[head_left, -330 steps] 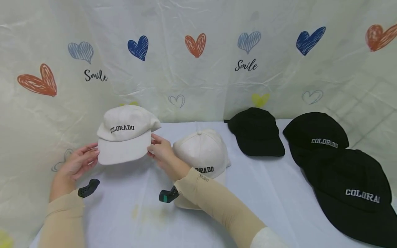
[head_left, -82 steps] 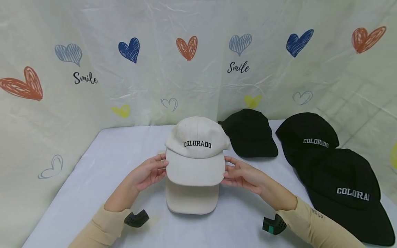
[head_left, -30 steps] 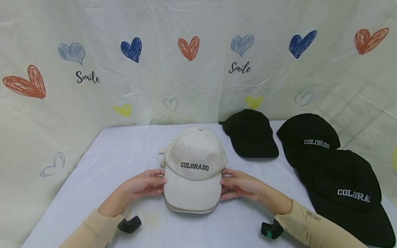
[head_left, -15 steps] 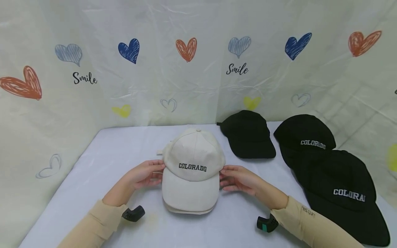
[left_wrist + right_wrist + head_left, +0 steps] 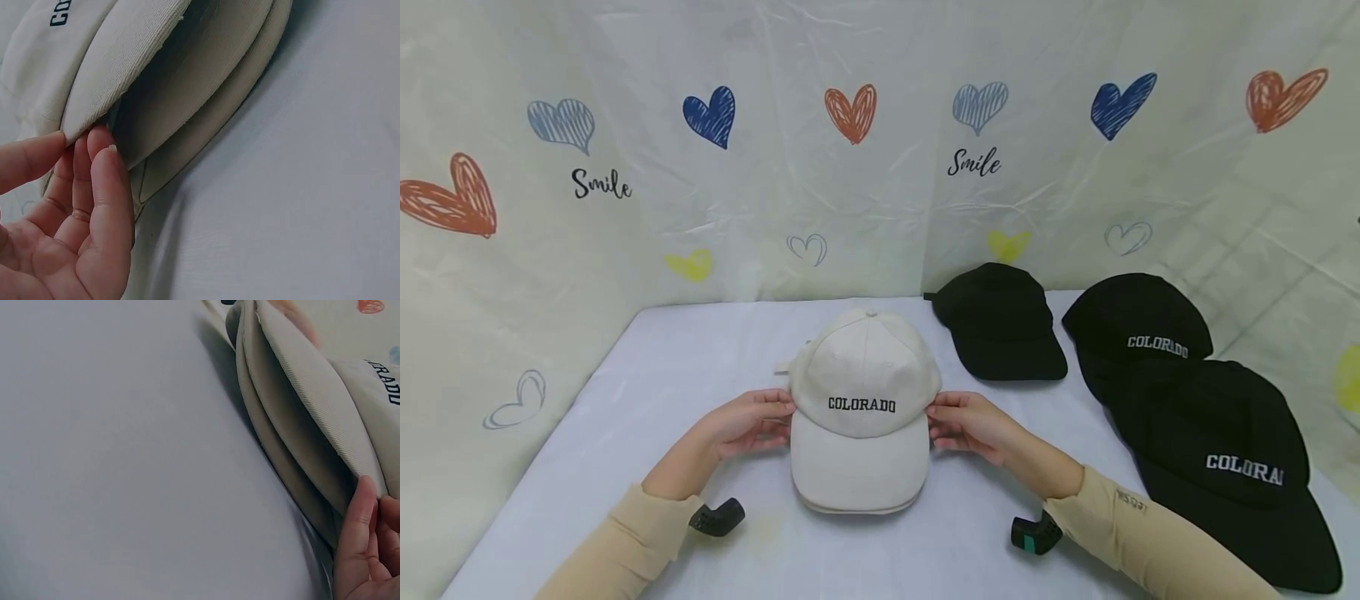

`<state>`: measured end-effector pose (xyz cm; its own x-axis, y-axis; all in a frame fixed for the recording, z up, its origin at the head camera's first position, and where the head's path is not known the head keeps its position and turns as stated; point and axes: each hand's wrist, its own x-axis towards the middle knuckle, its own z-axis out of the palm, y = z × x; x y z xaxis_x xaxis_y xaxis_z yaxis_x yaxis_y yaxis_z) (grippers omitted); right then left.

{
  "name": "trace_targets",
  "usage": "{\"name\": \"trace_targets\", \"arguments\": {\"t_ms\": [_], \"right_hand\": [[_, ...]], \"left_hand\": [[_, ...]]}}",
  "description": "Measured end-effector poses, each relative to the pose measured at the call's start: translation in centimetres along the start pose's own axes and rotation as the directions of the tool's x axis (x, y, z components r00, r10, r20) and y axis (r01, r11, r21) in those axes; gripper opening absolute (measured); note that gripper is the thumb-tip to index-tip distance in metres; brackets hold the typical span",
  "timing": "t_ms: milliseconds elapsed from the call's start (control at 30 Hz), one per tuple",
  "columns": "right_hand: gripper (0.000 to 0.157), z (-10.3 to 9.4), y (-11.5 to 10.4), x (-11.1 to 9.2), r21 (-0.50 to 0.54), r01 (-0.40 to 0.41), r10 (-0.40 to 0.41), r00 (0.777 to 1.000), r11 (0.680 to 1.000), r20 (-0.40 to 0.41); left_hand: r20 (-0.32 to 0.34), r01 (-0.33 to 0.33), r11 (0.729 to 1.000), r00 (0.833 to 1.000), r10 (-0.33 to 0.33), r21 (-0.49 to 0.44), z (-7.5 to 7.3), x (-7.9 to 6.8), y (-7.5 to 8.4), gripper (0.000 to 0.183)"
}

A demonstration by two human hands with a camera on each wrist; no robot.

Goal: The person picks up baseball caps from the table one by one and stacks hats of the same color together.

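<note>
A cream baseball cap [image 5: 865, 392] lettered COLORADO sits in the middle of the table, brim toward me, nested over other cream caps. In the left wrist view, two more brims [image 5: 206, 106] lie beneath the top one. My left hand [image 5: 748, 423] pinches the top brim's left corner between thumb and fingers. At the opposite corner, my right hand [image 5: 973, 423] pinches the same brim, its fingers tucked under the edge. The right wrist view shows a gap between the top brim [image 5: 325, 394] and the brims below. Part of a strap [image 5: 782, 367] sticks out behind, at left.
A black cap [image 5: 1003, 321] rests at the back, right of the cream stack. Further right, another black cap [image 5: 1142, 312] is partly covered by a black COLORADO cap [image 5: 1225, 433] in front. A curtain printed with hearts [image 5: 850, 192] hangs behind the white-covered table [image 5: 700, 350].
The cream cap, earlier held up at left, has come over the other cream cap and down onto it. Within the last second, both hands slid from the brim's sides back to its corners.
</note>
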<state>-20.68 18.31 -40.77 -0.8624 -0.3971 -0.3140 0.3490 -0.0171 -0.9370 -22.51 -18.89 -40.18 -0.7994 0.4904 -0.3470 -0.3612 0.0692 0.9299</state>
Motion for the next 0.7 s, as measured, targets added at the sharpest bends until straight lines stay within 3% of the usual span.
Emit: {"name": "trace_targets", "arguments": {"t_ms": [367,700], "right_hand": [[0.007,0.35,-0.20,0.39,-0.001,-0.027,0.027,0.999,1.000,-0.036],[0.005,0.08,-0.21,0.72,-0.109,-0.077,0.075,0.997,0.991,-0.029]], "left_hand": [[0.035,0.028,0.999,0.999,-0.029,0.042,-0.39,-0.35,-0.66,0.014],[-0.016,0.049,0.983,0.999,-0.047,0.177,-0.05,-0.15,-0.14,0.004]]}}
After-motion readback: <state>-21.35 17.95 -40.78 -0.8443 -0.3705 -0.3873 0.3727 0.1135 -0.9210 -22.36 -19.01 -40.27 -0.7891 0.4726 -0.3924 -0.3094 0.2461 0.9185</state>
